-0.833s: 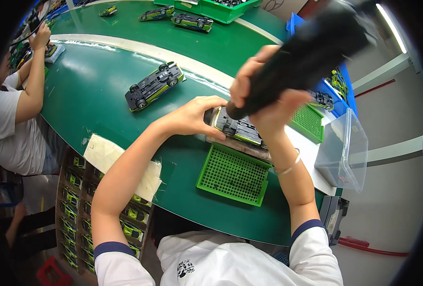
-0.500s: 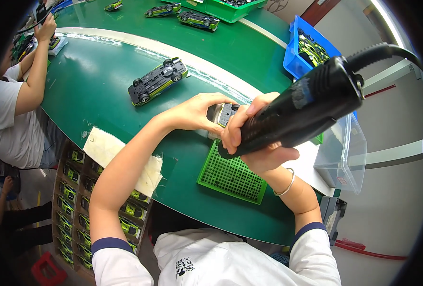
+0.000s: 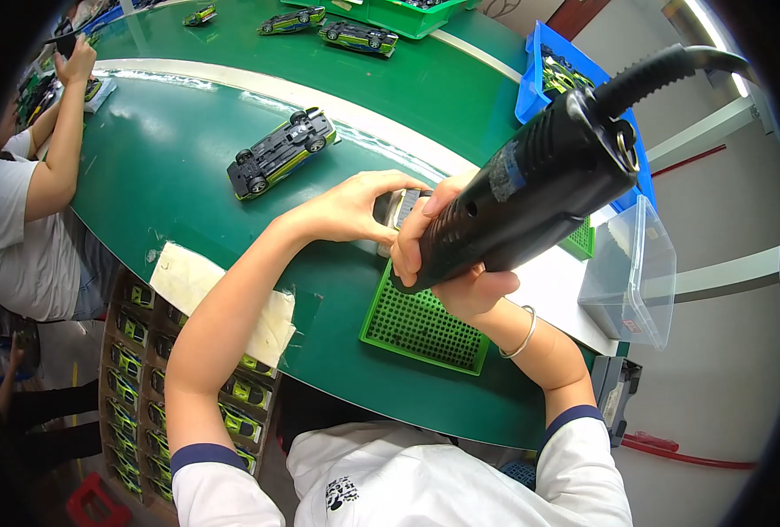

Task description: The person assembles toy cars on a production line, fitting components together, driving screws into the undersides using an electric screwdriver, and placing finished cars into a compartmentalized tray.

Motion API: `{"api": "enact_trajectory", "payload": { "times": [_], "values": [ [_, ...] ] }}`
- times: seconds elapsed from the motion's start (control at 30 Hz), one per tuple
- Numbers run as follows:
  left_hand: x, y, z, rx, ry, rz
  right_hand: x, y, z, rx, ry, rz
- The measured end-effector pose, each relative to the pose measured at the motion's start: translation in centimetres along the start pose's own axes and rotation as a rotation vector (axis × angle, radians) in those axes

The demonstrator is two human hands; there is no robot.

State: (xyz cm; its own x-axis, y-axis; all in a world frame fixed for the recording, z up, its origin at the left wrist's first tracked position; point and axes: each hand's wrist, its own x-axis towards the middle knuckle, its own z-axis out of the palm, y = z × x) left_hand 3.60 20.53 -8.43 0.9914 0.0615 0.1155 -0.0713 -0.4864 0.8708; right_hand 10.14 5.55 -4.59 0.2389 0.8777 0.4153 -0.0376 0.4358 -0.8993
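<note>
My right hand [image 3: 471,294] is wrapped round a thick black electric screwdriver [image 3: 530,193], whose ribbed cord runs off to the upper right. Its tip is hidden behind the body of the tool and my fingers. Thumb and fingers of my left hand [image 3: 346,209] pinch a toy car [image 3: 404,207] on the green table. Only a grey and dark part of that car shows; the screwdriver and my right hand cover the rest. Another toy car [image 3: 282,154] lies wheels up to the left of my left hand. Just below my hands sits a green gridded tray [image 3: 425,327] with small dark pieces in its holes.
More upturned cars [image 3: 359,37] lie across the white strip [image 3: 258,81]. A blue bin [image 3: 530,83] and a transparent plastic box [image 3: 627,272] stand at the right. A cream cloth [image 3: 188,281] lies by my left forearm. Car bodies fill a divided box [image 3: 130,386] below. A co-worker [image 3: 34,193] sits at left.
The screwdriver and my right hand have shifted slightly left and down. My left hand keeps its pinch on the toy car. The whole view has moved a little.
</note>
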Motion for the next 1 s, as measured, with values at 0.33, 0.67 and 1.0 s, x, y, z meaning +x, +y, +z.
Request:
{"api": "enact_trajectory", "payload": {
  "times": [0.33,0.67,1.0],
  "values": [
    [0.3,0.2,0.3,0.041,0.022,0.134,0.8,-6.8,-4.0,-0.004,0.105,-0.481],
    [0.5,0.0,0.6,0.045,0.02,0.059,-1.3,-6.0,-8.6,-0.263,0.336,-0.263],
    [0.5,0.2,0.7,0.034,0.042,0.049,-1.3,-4.7,-8.8,-0.225,0.303,-0.161]
  ]
}}
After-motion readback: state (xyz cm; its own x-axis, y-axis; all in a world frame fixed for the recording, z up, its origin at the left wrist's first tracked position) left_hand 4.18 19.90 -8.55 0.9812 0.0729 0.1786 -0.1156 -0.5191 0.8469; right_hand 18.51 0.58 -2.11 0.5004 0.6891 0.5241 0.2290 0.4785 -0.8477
